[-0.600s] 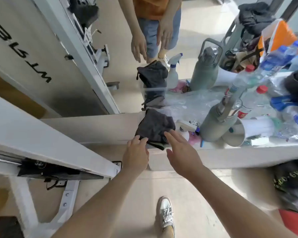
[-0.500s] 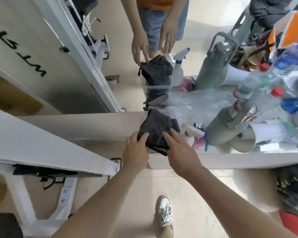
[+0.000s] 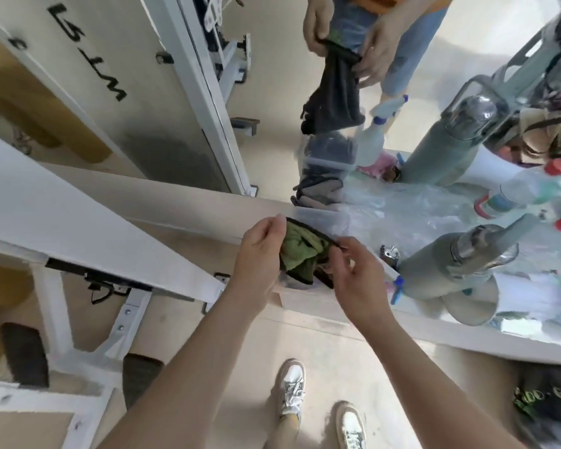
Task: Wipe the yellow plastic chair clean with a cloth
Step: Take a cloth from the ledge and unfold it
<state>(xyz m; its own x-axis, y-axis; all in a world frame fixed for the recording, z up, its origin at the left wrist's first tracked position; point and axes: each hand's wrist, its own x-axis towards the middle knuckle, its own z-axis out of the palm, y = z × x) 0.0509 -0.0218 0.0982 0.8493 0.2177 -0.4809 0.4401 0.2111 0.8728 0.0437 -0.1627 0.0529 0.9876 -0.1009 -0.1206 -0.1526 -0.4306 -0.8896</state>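
Observation:
A cloth (image 3: 300, 251), green on one side and dark with a black edge on the other, hangs between my two hands just in front of a white ledge. My left hand (image 3: 261, 251) pinches its upper left edge. My right hand (image 3: 353, 270) pinches its right edge. The cloth is lifted above a clear plastic tub (image 3: 321, 218) on the ledge. A mirror behind the ledge repeats my hands and the cloth (image 3: 334, 92). No yellow chair is in view.
On the ledge (image 3: 450, 332) to the right stand a grey-green flask (image 3: 450, 264), a spray bottle (image 3: 395, 286), water bottles (image 3: 531, 192) and a paper roll (image 3: 515, 296). A white bench (image 3: 78, 228) slants in at left. My shoes (image 3: 292, 387) stand on the beige floor.
Both hands reached to the dark cloth lying on the tub, took hold of it and lifted it, so its green side now faces me.

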